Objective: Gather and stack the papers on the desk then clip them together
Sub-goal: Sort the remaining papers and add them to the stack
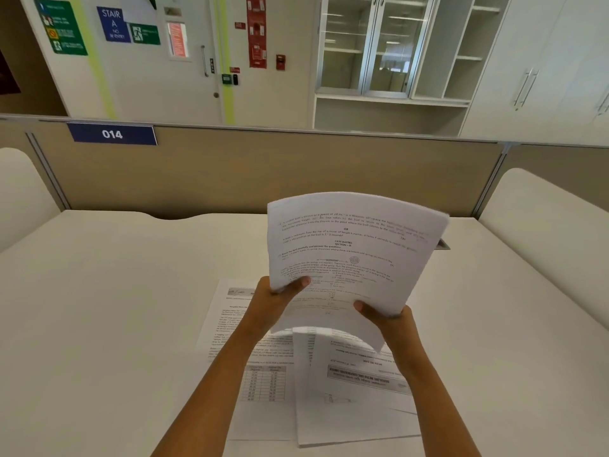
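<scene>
You hold a sheaf of printed papers (349,245) up off the desk (115,308) with both hands, above its middle and a little toward the near edge, the sheets bowed and their top edge tipped toward the far partition (263,169). Your left hand (280,301) grips the sheaf's lower left edge, the thumb (301,281) pressed flat on the printed face; the other fingers are behind the paper, hidden. Your right hand (390,319) grips the lower right corner the same way, thumb (361,306) on the front and fingers out of sight behind. Below the sheaf more papers lie flat on the desk near the front edge: a sheet with a printed table (230,324) under your left forearm, and overlapping its right side a few loose sheets (356,400) turned the other way round, their edges not squared. On the partition's upper left sits a blue label reading 014 (112,134).
</scene>
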A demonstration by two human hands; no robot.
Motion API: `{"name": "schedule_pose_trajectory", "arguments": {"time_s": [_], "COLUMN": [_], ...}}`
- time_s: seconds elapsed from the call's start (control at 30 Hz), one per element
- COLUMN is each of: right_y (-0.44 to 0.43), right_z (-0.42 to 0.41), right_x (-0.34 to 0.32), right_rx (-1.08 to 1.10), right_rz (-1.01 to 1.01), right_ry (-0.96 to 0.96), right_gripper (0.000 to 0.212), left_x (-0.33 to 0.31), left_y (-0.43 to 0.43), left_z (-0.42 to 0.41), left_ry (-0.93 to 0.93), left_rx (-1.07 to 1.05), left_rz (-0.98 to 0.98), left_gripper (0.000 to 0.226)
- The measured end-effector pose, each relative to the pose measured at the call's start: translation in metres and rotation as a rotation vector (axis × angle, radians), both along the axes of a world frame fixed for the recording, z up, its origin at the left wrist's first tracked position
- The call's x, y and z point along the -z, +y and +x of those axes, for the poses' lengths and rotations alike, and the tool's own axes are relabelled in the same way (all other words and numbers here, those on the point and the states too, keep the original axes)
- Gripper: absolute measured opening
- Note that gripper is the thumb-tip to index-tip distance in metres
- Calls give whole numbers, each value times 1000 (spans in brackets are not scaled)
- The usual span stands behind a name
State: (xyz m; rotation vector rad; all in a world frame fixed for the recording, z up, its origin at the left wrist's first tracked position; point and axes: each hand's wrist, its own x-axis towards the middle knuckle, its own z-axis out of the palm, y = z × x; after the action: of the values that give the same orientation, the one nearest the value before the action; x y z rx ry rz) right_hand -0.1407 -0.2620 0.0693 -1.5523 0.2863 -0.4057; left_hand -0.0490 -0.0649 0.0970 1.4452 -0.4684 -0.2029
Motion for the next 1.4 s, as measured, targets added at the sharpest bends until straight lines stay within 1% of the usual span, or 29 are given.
{"name": "schedule_pose_trajectory", "arguments": {"time_s": [0.07,0.2,0.37,0.47,0.57,0.6,0.63,0.7,0.73,0.77,0.8,0.87,0.9,0.93,0.97,1.0,1.07,1.1,1.13,1.17,1.2,1.23,1.27,1.33,1.37,1.4], "right_y": [1,3,3,4,7,9,9,5,0,-6,-13,-24,-25,-26,-25,-25,-29,-31,-33,-35,-36,-38,-40,-42,-42,-42], "right_z": [-1,-1,0,-1,3,5,5,3,0,-4,-8,-20,-26,-32,-36,-38,-38,-37,-37,-37,-39,-42,-44,-49,-51,-52], "right_x": [5,16,5,-4,-5,-4,-2,2,4,7,10,17,19,22,26,29,35,36,37,35,33,31,27,18,14,11], "right_rx": [-10,3,36,35,63,76,95,175,238,306,362,411,413,413,421,429,427,418,417,426,437,446,451,453,435,401], "right_rz": [1,-16,-21,-29,-152,-166,-155,-136,-175,-263,-388,-660,-747,-789,-799,-791,-696,-621,-552,-499,-471,-449,-423,-368,-370,-386], "right_ry": [21,102,112,99,168,206,237,275,307,376,491,812,941,1015,1036,1030,974,920,847,769,699,634,566,450,417,397], "right_gripper": [37,33,27,27,43,48,49,44,44,49,59,82,90,93,93,92,88,84,77,66,54,45,39,33,32,32], "left_x": [6,20,13,10,11,13,14,20,26,30,34,40,43,47,52,56,60,60,61,60,55,55,59,67,69,73], "left_y": [1,2,-1,5,14,17,20,29,34,40,47,60,65,69,74,78,81,79,82,83,81,79,80,86,91,95], "left_z": [-1,1,8,16,25,28,30,32,33,34,35,34,33,32,30,29,23,19,14,10,6,3,2,0,-3,-3], "left_ry": [17,32,33,142,311,352,379,411,436,467,499,565,608,655,695,719,710,564,509,494,467,442,440,505,578,601], "left_rx": [7,57,-42,-9,27,18,10,-1,-11,-13,-8,27,50,66,73,74,206,249,349,507,633,692,698,618,578,488], "left_rz": [3,69,107,121,90,72,64,54,36,10,-25,-146,-228,-309,-388,-464,-568,-624,-724,-811,-864,-908,-941,-942,-935,-918], "left_gripper": [31,30,26,31,32,33,34,33,33,34,35,30,27,26,28,32,46,52,74,96,109,116,118,112,105,91]}}
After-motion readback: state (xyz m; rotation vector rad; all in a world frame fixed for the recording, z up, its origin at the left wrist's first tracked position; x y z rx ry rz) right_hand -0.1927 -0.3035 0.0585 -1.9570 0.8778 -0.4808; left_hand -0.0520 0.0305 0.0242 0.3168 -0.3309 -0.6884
